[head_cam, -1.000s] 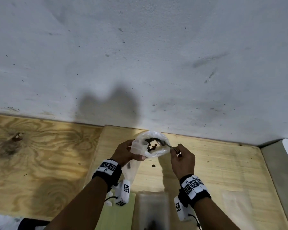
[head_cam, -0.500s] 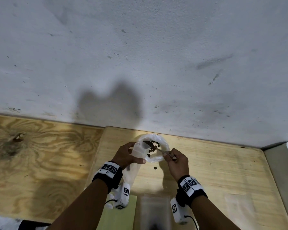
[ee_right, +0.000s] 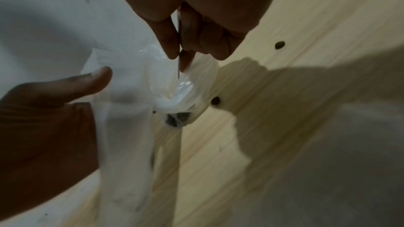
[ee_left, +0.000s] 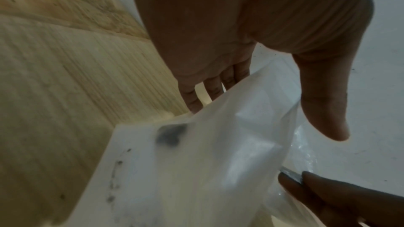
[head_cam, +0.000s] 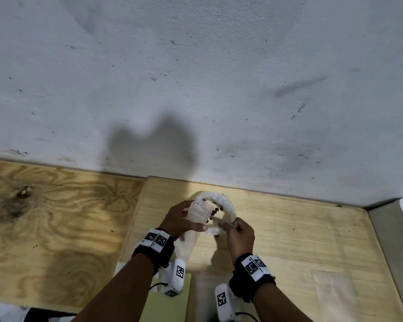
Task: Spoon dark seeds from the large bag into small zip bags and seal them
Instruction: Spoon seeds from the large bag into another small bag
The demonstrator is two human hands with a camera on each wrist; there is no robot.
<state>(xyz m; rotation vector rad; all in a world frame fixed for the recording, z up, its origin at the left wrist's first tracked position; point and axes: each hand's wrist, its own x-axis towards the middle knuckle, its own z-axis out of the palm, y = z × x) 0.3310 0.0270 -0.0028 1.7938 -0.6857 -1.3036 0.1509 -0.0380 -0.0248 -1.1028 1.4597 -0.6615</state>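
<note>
Left hand (head_cam: 180, 220) grips the small zip bag (head_cam: 199, 213), fingers curled round its mouth. Beside it stands the large bag (head_cam: 227, 206) with dark seeds (head_cam: 215, 211), near the table's (head_cam: 312, 228) far edge. Right hand (head_cam: 240, 233) pinches the spoon (ee_right: 178, 54). Best practice: hold the mouth wide, tip slowly; two seeds (ee_right: 215, 100) lie spilled.

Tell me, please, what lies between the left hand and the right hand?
In the head view, the crumpled clear plastic bag with dark seeds lies between left hand and right hand.
</note>
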